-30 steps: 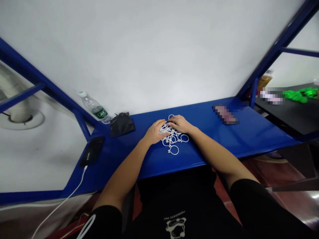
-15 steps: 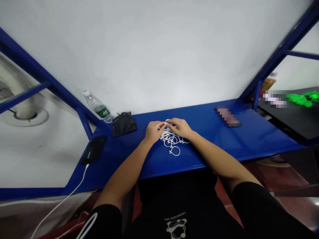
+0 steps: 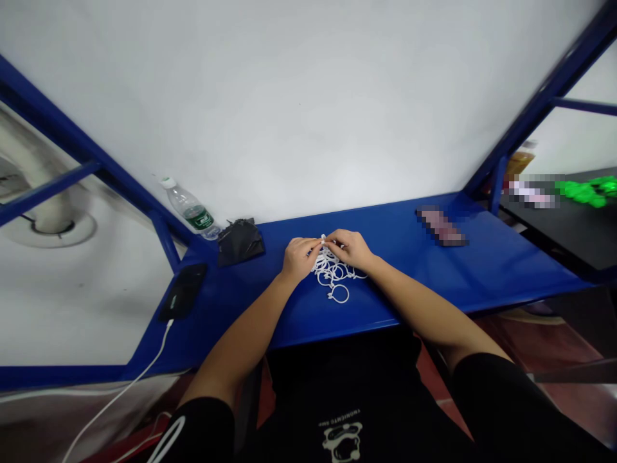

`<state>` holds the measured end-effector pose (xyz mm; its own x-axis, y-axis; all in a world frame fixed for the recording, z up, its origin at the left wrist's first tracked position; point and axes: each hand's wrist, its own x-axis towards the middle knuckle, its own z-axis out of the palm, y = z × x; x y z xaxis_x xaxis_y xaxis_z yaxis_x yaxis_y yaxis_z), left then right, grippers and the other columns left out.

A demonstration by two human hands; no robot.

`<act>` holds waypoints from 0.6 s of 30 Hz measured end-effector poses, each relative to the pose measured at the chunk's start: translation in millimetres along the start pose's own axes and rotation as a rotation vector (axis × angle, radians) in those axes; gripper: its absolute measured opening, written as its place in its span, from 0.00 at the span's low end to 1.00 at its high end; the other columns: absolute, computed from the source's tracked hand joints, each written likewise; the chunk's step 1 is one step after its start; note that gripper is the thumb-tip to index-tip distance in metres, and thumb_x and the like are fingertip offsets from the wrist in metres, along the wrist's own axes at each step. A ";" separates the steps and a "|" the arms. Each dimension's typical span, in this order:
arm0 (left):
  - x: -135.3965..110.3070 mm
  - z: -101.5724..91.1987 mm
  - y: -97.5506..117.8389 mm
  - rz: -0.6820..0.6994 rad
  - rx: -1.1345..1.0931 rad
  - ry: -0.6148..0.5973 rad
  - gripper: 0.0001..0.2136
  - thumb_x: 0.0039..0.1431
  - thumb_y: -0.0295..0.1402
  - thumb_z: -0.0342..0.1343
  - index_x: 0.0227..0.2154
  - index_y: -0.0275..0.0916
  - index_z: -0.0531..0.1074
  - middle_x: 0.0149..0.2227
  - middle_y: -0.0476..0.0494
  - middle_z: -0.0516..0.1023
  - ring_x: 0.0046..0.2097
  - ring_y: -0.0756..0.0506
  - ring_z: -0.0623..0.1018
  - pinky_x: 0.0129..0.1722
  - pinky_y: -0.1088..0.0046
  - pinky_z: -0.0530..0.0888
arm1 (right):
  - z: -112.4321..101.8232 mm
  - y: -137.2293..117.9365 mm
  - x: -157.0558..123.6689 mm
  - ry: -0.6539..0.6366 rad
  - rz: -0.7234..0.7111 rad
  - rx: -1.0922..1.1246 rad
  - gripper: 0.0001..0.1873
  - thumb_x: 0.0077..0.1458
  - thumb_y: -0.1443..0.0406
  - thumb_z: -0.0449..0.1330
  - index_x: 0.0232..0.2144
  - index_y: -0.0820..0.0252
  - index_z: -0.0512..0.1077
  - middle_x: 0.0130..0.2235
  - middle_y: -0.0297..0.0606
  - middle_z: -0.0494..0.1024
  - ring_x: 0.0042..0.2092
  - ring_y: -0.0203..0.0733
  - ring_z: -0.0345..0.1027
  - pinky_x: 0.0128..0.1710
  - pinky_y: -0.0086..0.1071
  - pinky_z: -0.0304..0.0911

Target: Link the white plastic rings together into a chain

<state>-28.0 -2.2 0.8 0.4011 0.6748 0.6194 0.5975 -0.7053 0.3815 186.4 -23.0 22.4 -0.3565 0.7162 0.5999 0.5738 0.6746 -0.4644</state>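
My left hand (image 3: 299,255) and my right hand (image 3: 352,247) meet over the middle of the blue table (image 3: 376,302). Between their fingertips both pinch a small white plastic ring (image 3: 322,238), mostly covered by the fingers. Under and in front of the hands lies a loose pile of white plastic rings (image 3: 332,269), each with a small clip-like end. One ring (image 3: 340,294) rests at the near edge of the pile, its loop in full view.
To the left stand a clear water bottle (image 3: 198,215) and a crumpled black plastic bag (image 3: 241,242). A black power bank (image 3: 183,291) with a white cable lies at the left edge. A blurred-out reddish object (image 3: 442,226) is on the right, near the blue frame (image 3: 494,186).
The white ring between my fingertips has turned, and now a smaller, upright bit of it shows. Both hands stay in nearly the same place over the pile.
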 end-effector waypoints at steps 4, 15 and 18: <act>-1.0 0.3 -0.1 0.034 -0.014 0.017 0.14 0.74 0.41 0.52 0.42 0.43 0.83 0.43 0.41 0.87 0.47 0.41 0.85 0.53 0.55 0.77 | 0.7 -0.8 -1.4 0.007 -0.034 -0.011 0.15 0.70 0.56 0.55 0.40 0.57 0.77 0.38 0.42 0.83 0.37 0.42 0.76 0.38 0.34 0.68; 2.1 3.6 -2.1 0.177 -0.049 0.239 0.10 0.72 0.36 0.56 0.39 0.42 0.81 0.38 0.43 0.86 0.41 0.44 0.85 0.45 0.63 0.78 | 6.0 2.5 -1.5 0.063 -0.086 -0.040 0.12 0.71 0.58 0.58 0.45 0.57 0.78 0.40 0.40 0.84 0.36 0.39 0.76 0.36 0.31 0.68; 1.7 2.5 -1.2 0.167 -0.056 0.174 0.11 0.73 0.35 0.53 0.42 0.42 0.81 0.41 0.42 0.86 0.43 0.43 0.85 0.46 0.63 0.78 | 4.5 1.7 -1.0 0.047 -0.088 -0.056 0.13 0.71 0.57 0.59 0.49 0.57 0.78 0.44 0.41 0.85 0.39 0.40 0.78 0.39 0.32 0.70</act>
<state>-26.3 0.3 -0.3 0.3623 0.5037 0.7843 0.4918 -0.8180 0.2982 184.4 -21.8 18.1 -0.3732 0.6443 0.6675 0.5825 0.7227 -0.3720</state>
